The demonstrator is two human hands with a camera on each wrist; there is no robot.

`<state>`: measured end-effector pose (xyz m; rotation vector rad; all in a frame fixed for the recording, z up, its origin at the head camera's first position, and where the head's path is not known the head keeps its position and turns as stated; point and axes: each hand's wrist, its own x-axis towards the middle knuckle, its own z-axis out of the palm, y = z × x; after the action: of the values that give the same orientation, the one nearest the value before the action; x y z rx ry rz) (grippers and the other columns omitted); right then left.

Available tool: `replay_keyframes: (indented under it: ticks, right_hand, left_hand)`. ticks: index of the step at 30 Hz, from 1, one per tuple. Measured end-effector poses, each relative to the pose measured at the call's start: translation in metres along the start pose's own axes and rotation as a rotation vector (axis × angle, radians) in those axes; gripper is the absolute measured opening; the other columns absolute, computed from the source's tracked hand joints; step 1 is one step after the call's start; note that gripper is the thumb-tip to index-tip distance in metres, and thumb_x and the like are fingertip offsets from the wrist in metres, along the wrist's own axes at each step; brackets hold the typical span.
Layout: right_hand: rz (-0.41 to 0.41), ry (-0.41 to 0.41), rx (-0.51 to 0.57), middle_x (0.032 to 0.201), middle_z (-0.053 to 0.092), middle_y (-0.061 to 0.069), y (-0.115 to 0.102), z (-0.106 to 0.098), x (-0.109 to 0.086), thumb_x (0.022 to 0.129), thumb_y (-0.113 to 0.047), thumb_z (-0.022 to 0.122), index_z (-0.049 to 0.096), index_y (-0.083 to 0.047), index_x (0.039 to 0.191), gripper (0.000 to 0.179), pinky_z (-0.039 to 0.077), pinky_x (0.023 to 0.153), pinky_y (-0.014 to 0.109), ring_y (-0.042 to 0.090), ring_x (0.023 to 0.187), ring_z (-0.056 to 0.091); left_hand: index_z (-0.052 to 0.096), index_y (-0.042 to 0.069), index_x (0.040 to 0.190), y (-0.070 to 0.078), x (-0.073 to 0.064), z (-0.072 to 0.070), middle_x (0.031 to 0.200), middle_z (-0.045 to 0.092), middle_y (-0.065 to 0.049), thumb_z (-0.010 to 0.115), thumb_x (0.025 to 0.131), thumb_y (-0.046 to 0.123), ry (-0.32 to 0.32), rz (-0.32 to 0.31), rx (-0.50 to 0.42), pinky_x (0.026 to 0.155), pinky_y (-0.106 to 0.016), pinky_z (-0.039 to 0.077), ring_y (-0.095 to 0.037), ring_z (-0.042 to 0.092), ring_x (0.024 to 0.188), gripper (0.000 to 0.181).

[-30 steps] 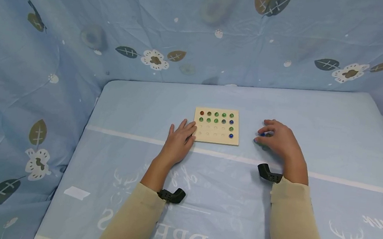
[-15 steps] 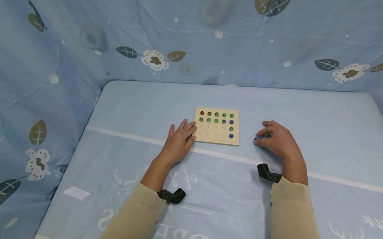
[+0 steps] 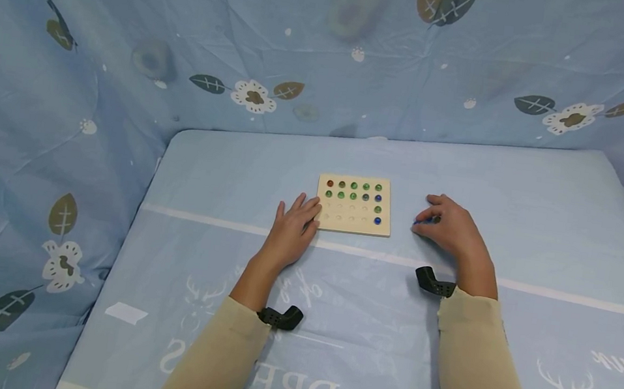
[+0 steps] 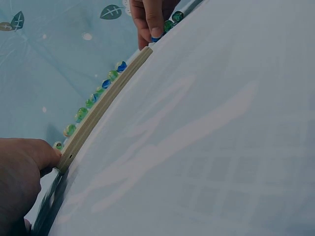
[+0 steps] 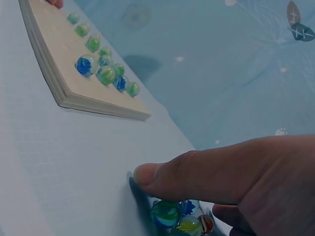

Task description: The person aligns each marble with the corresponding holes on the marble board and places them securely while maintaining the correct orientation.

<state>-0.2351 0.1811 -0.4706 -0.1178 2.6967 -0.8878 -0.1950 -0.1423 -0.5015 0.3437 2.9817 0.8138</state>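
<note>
A pale wooden board (image 3: pixel 346 226) with rows of round hollows lies flat on the table. Glass marbles fill its two far rows and part of the right column; one near the back left is red. My left hand (image 3: pixel 290 234) rests at the board's left edge, fingers extended and fingertips touching it. To the right of the board, my right hand (image 3: pixel 452 226) pinches a blue marble (image 4: pixel 156 38) between thumb and finger, low at the table. Under that hand lie loose marbles, among them a green one (image 5: pixel 166 214) and a reddish-brown one (image 5: pixel 206 224); the palm partly hides them.
A light blue printed cloth covers the table (image 3: pixel 376 334), crossed by a pale stripe. Patterned curtain (image 3: pixel 320 44) hangs behind and at the left. A white paper patch (image 3: pixel 126 313) lies at the near left. Each wrist wears a black camera mount (image 3: pixel 435 282).
My right thumb and finger have drawn together around the blue marble, and the hand has shifted slightly left. The left hand and the board stay in place.
</note>
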Motion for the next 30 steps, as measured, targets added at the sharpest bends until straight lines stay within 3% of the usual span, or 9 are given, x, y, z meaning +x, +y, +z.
replay_keyframes:
  ticks: [15, 22, 30]
  right_hand:
    - [-0.003, 0.013, 0.026, 0.15, 0.033, 0.015, -0.004, 0.002, -0.001, 0.084, -0.025, 0.071, 0.071, -0.003, 0.102, 0.028, 0.02, 0.111, 0.056, 0.038, 0.142, 0.016]
    - [-0.046, 0.099, 0.053, 0.148, 0.038, 0.01, -0.009, 0.01, 0.003, 0.084, -0.025, 0.07, 0.072, -0.004, 0.1, 0.026, 0.021, 0.112, 0.054, 0.032, 0.143, 0.018]
    - [-0.147, 0.2, 0.086, 0.147, 0.041, 0.006, -0.031, 0.027, 0.005, 0.085, -0.023, 0.069, 0.073, -0.006, 0.098, 0.022, 0.025, 0.111, 0.051, 0.026, 0.144, 0.02]
  left_hand:
    - [0.046, 0.016, 0.141, -0.001, -0.001, -0.002, 0.15, 0.035, 0.007, 0.046, 0.1, 0.029, -0.009, 0.004, 0.0, 0.116, -0.053, 0.004, -0.017, 0.016, 0.145, 0.043]
    - [0.045, 0.016, 0.141, 0.0, -0.002, -0.003, 0.15, 0.035, 0.007, 0.046, 0.1, 0.029, -0.017, 0.011, 0.002, 0.116, -0.053, 0.004, -0.018, 0.017, 0.145, 0.044]
    - [0.045, 0.016, 0.141, -0.002, -0.003, -0.003, 0.15, 0.035, 0.007, 0.045, 0.1, 0.03, -0.017, 0.017, -0.013, 0.116, -0.052, 0.004, -0.016, 0.016, 0.145, 0.044]
